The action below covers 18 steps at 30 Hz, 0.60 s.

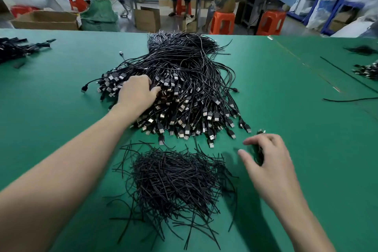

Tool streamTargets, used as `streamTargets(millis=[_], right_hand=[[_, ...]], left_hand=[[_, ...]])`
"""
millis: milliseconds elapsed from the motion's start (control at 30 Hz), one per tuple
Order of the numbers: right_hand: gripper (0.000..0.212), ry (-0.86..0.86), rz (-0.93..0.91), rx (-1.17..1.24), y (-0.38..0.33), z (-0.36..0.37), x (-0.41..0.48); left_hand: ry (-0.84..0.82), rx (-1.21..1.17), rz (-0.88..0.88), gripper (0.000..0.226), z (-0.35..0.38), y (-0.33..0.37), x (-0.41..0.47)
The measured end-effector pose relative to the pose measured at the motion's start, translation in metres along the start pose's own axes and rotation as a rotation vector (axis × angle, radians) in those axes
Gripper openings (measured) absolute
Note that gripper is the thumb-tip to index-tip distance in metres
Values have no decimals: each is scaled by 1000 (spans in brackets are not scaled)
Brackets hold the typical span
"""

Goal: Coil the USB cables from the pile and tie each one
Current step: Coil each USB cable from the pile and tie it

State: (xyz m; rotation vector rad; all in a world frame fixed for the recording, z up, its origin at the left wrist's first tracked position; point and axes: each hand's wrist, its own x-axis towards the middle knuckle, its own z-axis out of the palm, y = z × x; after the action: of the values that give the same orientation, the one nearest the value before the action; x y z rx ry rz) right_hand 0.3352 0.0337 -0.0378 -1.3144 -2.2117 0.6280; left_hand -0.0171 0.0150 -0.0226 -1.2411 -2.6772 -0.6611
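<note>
A large pile of black USB cables [190,80] lies in the middle of the green table [286,108], its plugs fanned toward me. My left hand [137,93] reaches into the left side of the pile, fingers curled among the plugs. A heap of short black twist ties [176,182] lies nearer to me. My right hand [268,161] hovers at the right of the ties, blurred, fingers curled round a small coiled black cable [259,154] whose plug pokes out above the fingers.
More black cable bundles lie at the far left edge [16,49] and far right edge [366,69]. A single loose cable [347,99] crosses the right side. Behind the table, people work at a blue bench near orange stools [223,22] and cardboard boxes.
</note>
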Motion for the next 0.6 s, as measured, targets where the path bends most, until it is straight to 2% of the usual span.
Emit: streamTargets(millis=[133, 267, 367, 500, 600], right_hand=[[10, -95, -57, 74, -14, 14, -10], [8, -129, -55, 138, -16, 14, -13], [7, -121, -47, 209, -19, 11, -13], [11, -158, 55, 475, -26, 10, -13], [38, -316, 245, 855, -37, 13, -10]], left_hand=[[7, 206, 40, 38, 3, -3, 15], [12, 252, 34, 21, -4, -2, 16], [-9, 114, 9, 29, -16, 1, 4], [-231, -374, 32, 29, -40, 34, -48], [-385, -506, 276, 27, -56, 63, -117]])
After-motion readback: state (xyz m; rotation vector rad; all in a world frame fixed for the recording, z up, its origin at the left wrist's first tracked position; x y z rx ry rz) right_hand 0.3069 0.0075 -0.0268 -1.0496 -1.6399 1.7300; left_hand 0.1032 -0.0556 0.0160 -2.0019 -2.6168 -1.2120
